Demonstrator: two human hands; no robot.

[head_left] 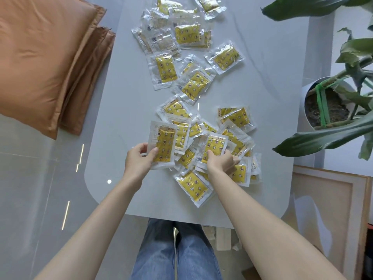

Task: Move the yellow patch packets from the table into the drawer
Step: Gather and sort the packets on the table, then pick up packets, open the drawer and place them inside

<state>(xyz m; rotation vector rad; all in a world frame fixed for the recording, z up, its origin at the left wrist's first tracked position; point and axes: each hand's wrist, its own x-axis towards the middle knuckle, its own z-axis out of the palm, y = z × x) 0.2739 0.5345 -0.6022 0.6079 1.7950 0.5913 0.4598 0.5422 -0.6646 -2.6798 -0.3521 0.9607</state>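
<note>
Several yellow patch packets in clear wrappers lie scattered on the grey table (262,81). My left hand (139,160) holds one packet (163,146) upright by its lower left corner, thumb across its face. My right hand (221,161) pinches another packet (215,147) at the top of the near heap (232,142). A single packet (193,186) lies closest to the table's front edge. More packets (187,35) spread toward the far end. No drawer is in view.
Orange cushions (48,57) lie to the left of the table. A potted plant (327,102) with large leaves stands at the right. A wooden frame (331,199) leans at the lower right. My legs in jeans (177,251) show below the table edge.
</note>
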